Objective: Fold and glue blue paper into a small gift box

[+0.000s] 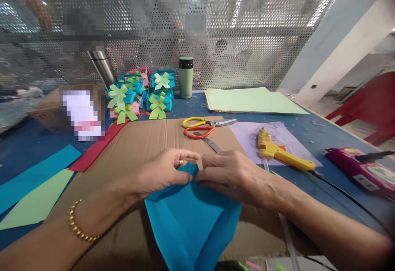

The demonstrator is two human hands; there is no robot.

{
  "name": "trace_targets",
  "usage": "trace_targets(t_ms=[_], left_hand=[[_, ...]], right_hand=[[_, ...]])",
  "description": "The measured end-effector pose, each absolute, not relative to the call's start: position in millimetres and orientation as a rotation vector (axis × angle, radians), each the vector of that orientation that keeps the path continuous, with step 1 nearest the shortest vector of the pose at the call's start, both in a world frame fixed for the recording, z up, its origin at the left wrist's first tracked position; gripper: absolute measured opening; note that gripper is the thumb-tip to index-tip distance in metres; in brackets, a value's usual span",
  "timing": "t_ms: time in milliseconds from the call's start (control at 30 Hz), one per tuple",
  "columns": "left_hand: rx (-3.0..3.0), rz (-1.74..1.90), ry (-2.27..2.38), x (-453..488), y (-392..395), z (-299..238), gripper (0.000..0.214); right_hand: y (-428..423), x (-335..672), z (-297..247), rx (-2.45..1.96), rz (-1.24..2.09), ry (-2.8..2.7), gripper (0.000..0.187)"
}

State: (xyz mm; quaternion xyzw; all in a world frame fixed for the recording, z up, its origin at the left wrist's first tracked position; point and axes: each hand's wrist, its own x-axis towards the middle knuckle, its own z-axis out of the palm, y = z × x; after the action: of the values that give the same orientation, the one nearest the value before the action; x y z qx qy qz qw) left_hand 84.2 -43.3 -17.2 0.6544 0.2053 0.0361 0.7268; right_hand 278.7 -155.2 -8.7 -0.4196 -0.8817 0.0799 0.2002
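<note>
A folded sheet of blue paper point(191, 225) hangs between my two hands, over the near part of a cardboard sheet point(148, 139). My left hand point(168, 170) pinches its upper edge between thumb and fingers. Close beside it, my right hand point(226, 174) grips the same edge with its fingers bent. Creases run down both sides of the paper. Just beyond my hands lie scissors point(199, 129) with one yellow and one red handle. A flat metal blade point(211, 143) rests beside them, partly behind my right hand.
At right, a yellow glue gun point(274, 149) lies on purple paper point(243, 133), near a magenta power strip point(359, 168). Behind stand a green tumbler point(186, 77), green sheets point(247, 100) and several small blue and pink paper baskets point(159, 94). Blue paper strips point(40, 172) lie left.
</note>
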Motion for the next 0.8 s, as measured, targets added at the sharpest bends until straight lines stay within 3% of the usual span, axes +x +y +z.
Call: trace_targets(t_ms=[800], left_hand=[[1.392, -0.026, 0.445, 82.7, -44.0, -14.4, 0.060]], right_hand=[[-157.3, 277.4, -7.6, -1.197, 0.371, -2.414, 0.011]])
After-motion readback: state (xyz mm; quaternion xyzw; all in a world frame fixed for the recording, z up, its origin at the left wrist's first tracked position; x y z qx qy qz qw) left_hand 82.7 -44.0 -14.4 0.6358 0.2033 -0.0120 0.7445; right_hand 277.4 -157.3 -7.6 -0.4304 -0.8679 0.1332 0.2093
